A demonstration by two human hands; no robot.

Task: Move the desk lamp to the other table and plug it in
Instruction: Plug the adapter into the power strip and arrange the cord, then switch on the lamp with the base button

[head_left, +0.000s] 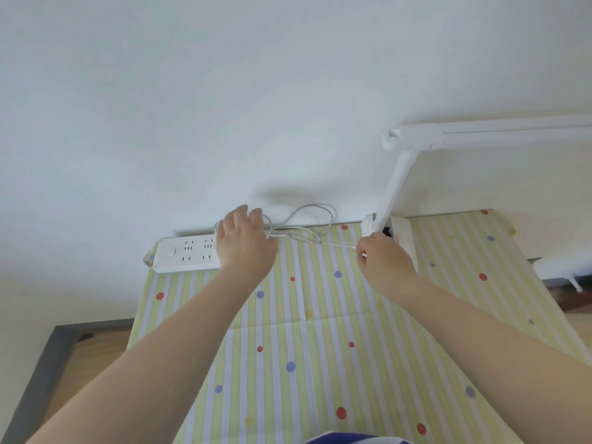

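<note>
A white desk lamp stands at the far right of the table, its long head reaching right and its base by the wall. Its thin white cord loops against the wall between my hands. My left hand lies over the right end of a white power strip, fingers around the cord's left end; the plug is hidden under it. My right hand pinches the cord close to the lamp base.
The table carries a yellow-and-white striped cloth with coloured dots. A white wall rises directly behind it. A wooden floor and dark frame show at lower left, and more floor at the right edge.
</note>
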